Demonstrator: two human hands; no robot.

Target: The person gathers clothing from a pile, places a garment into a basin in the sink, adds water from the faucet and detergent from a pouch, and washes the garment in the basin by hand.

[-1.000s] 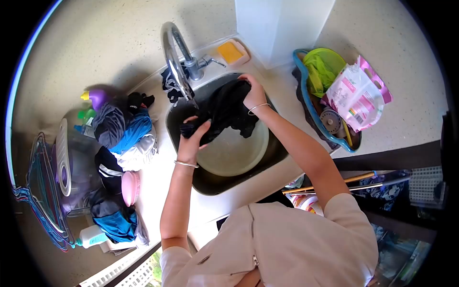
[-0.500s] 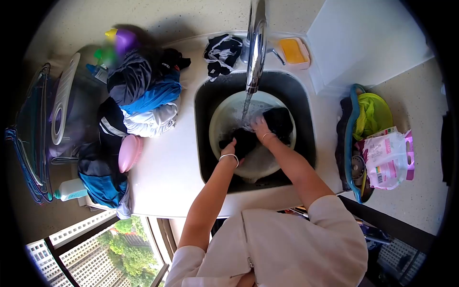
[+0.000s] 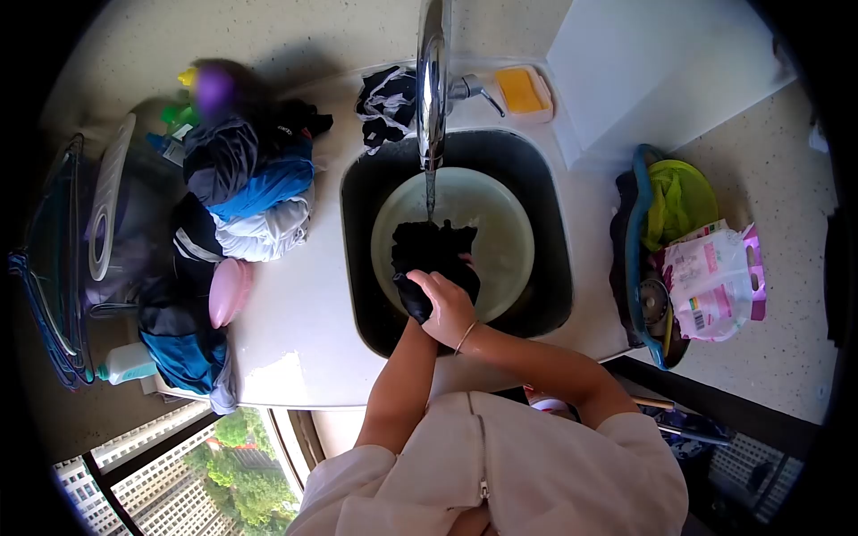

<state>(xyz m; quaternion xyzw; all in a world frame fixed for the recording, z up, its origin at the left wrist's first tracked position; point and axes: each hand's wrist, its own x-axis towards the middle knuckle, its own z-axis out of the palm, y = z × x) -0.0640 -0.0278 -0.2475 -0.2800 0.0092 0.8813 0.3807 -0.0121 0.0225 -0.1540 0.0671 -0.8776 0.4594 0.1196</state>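
Observation:
A wet black garment (image 3: pixel 435 246) is bunched over the near left part of a pale round basin (image 3: pixel 514 210), which stands in the dark sink (image 3: pixel 556 250). My right hand (image 3: pixel 444 304) grips the garment's near end, its fingers curled over the cloth. The cloth covers most of my left hand (image 3: pixel 466 259), which holds it from beneath; a bit of a finger shows at the right edge. My wrists cross just below the bundle. Water runs from the chrome faucet (image 3: pixel 432 107) onto the garment's far edge. Cloudy water lies in the basin.
Left on the counter are piled clothes (image 3: pixel 259 179), a pink brush (image 3: pixel 231 293) and a bottle (image 3: pixel 130 364). Behind the sink lie a black-and-white cloth (image 3: pixel 386 105) and an orange soap bar (image 3: pixel 518 91) in a dish. At right stands a blue-rimmed basket (image 3: pixel 640 241) beside a pink-white package (image 3: pixel 712 281).
The black garment has been gathered from the basin water toward me. My right hand has moved left and nearer, crossing over my left wrist; my left hand is now under the cloth.

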